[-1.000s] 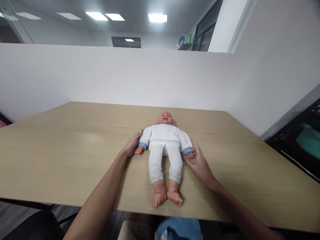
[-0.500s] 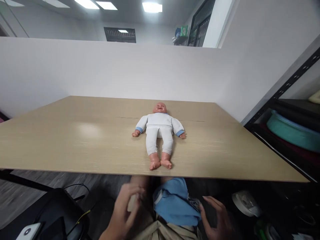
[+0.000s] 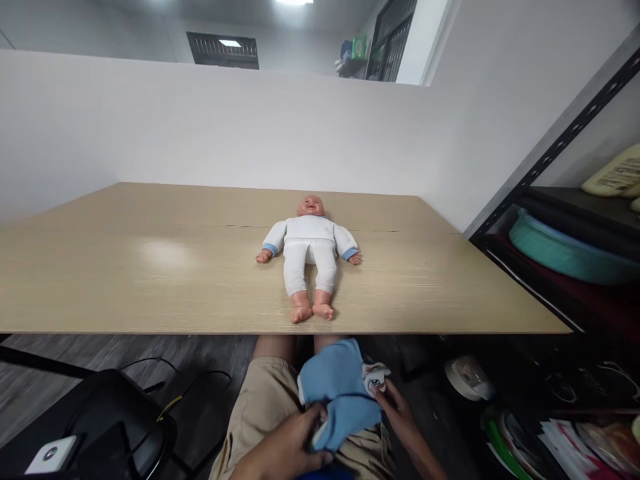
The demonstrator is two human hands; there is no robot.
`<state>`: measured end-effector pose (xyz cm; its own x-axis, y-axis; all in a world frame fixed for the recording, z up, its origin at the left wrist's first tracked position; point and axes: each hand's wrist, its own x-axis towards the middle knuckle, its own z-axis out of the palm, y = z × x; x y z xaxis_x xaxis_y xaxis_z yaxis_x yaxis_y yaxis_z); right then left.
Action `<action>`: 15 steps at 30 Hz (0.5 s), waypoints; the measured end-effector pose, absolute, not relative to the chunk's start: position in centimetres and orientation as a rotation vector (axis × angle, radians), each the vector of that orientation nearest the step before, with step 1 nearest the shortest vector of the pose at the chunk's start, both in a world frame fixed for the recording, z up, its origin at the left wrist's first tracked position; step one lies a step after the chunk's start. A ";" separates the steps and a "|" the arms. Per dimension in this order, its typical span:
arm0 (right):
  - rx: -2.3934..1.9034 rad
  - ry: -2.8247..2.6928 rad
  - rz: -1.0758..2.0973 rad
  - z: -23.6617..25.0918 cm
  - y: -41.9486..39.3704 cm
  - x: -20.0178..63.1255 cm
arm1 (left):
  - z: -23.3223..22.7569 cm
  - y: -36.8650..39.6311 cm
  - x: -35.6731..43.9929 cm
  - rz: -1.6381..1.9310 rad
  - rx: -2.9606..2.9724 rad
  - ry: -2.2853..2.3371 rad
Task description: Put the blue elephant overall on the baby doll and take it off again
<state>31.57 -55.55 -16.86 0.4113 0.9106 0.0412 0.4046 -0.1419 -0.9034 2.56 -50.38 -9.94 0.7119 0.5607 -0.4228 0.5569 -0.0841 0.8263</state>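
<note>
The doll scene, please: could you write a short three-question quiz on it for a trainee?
1. True or false: the doll lies face up on the table.
2. Which thing do both hands touch? A) the doll B) the blue cloth C) the teal tub
3. Fill in: the doll's feet point toward the table's ____ edge.

Key:
1. True.
2. B: the left hand and the right hand both grip it on the lap, below the table.
3. Near.
</note>
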 end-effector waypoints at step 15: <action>-1.091 -1.809 1.052 10.0 -44.8 27.7 | 12.2 -39.0 -0.2 0.766 1.931 0.736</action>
